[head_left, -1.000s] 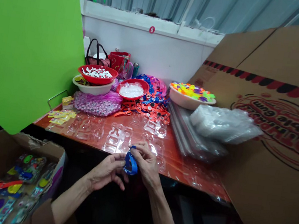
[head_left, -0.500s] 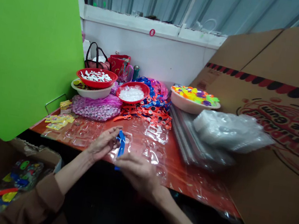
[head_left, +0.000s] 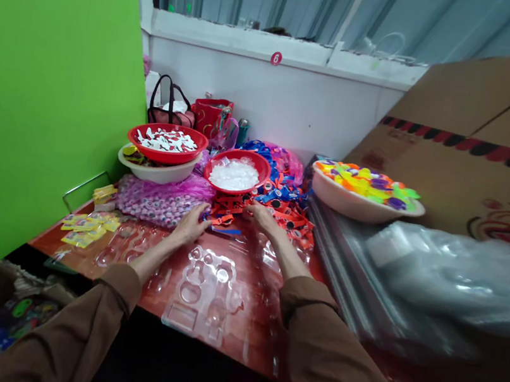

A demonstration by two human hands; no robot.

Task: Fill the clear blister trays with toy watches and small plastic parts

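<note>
My left hand [head_left: 192, 225] is at the front of the pile, thumb and fingers apart. Beside its thumb lie a blue strap [head_left: 227, 231] and an orange strap [head_left: 222, 219]; no firm grip on either shows. My right hand [head_left: 261, 217] reaches over the near edge of the orange toy watches [head_left: 296, 219], fingers stretched toward the left, their tips hard to make out among the straps. Blue toy watches [head_left: 286, 192] lie behind. Nearer the table edge is a clear moulded plastic tray [head_left: 192, 293] with shaped hollows.
A red bowl of clear pieces [head_left: 262, 182] stands behind my hands. To its left are a red bowl of white pieces [head_left: 135, 136] and a purple mesh bag [head_left: 157, 202]. A bowl of colourful pieces [head_left: 358, 208], plastic bags [head_left: 458, 272] and a cardboard box [head_left: 439, 110] fill the right.
Both hands have moved forward from the table edge to the watch pile. The blue strap held before is no longer between them; a blue strap now lies by my left thumb.
</note>
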